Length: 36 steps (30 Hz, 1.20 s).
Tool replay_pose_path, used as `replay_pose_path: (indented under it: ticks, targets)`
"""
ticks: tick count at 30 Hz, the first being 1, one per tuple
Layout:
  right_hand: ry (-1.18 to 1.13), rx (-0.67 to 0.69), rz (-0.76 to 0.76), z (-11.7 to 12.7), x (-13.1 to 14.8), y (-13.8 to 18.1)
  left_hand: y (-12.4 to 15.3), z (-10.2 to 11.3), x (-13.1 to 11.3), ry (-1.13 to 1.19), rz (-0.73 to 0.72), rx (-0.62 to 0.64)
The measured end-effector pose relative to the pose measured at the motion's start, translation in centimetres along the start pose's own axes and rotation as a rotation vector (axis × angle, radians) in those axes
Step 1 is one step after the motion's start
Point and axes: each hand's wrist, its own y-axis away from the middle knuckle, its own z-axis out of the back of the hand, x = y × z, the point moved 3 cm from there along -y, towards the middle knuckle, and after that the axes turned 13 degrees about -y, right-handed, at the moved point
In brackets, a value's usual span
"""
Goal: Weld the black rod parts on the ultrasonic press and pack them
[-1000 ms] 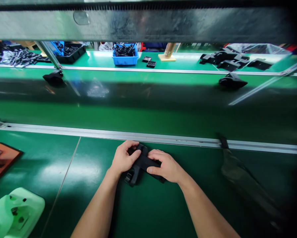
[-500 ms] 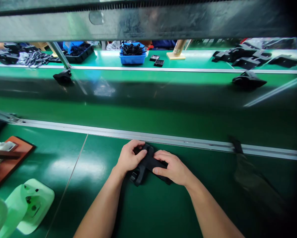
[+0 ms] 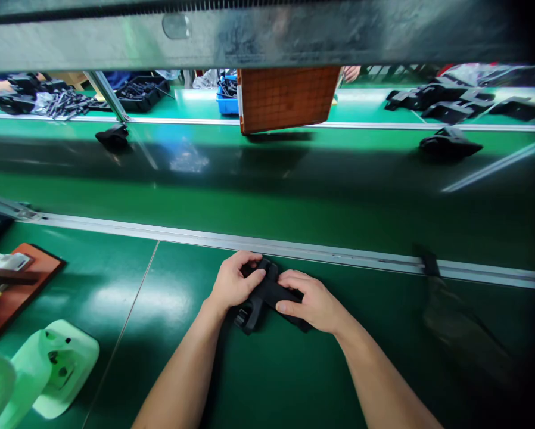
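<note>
A black molded plastic part point(image 3: 262, 293), roughly cross-shaped, lies on the green tabletop in front of me; its exact kind I cannot make out. My left hand point(image 3: 236, 281) grips its upper left side, thumb on top and fingers curled over the far end. On the arm that points right and toward me, my right hand point(image 3: 311, 301) is closed with thumb and fingers. A small rectangular fitting shows at the part's near left end. My fingers hide some of its edges.
Green stand point(image 3: 66, 369) and brown board point(image 3: 26, 286) stand left. A metal rail point(image 3: 232, 242) borders the belt point(image 3: 267, 196), which carries black pieces point(image 3: 112, 138) point(image 3: 450, 143). Beyond, someone's hand point(image 3: 351, 72) is near an orange-brown panel point(image 3: 289, 100). A metal beam point(image 3: 267, 39) crosses above.
The orange-brown panel has come into view across the belt, covering part of the blue bin and the wooden stand. My hands and the black part stay practically where they were.
</note>
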Motion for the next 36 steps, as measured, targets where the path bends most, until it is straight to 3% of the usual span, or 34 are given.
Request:
replay_pose_path:
  ticks: [5,9,13,15,19,21,26,29,32,34,36]
  targets:
    - [0.084,0.064,-0.027,-0.6,0.9,0.2,-0.2,0.7,0.1,0.006,0.001,0.081]
    - [0.13,0.069,-0.084,-3.3,1.9,0.2,-0.1,1.6,-0.5,0.007,-0.166,0.198]
    - [-0.006,0.15,0.023,-4.5,2.6,1.0,0.2,1.9,-0.6,0.039,-0.239,0.356]
    - [-0.06,-0.004,0.102,-2.6,3.2,1.5,0.3,1.9,-0.4,0.052,-0.246,0.41]
    - [0.314,-0.673,0.179,4.3,5.3,-0.2,0.3,1.8,0.0,0.037,-0.274,0.425]
    - [0.569,-0.747,0.176,6.9,6.0,-4.3,0.3,1.7,0.0,0.033,-0.287,0.427]
    - [0.907,-0.442,-0.077,9.5,3.8,-19.2,0.4,1.9,0.0,0.035,-0.285,0.414]
    - [0.98,-0.252,-0.189,8.7,2.0,-23.3,0.5,1.9,0.2,0.049,-0.266,0.395]
    - [1.025,-0.19,-0.126,8.4,0.9,-21.0,0.5,1.9,0.3,0.049,-0.27,0.385]
    - [1.012,-0.141,-0.042,9.4,0.4,-16.7,0.4,1.9,0.3,0.056,-0.263,0.377]
    - [0.957,0.046,0.013,10.9,0.0,-11.8,0.4,2.1,0.4,0.09,-0.24,0.377]
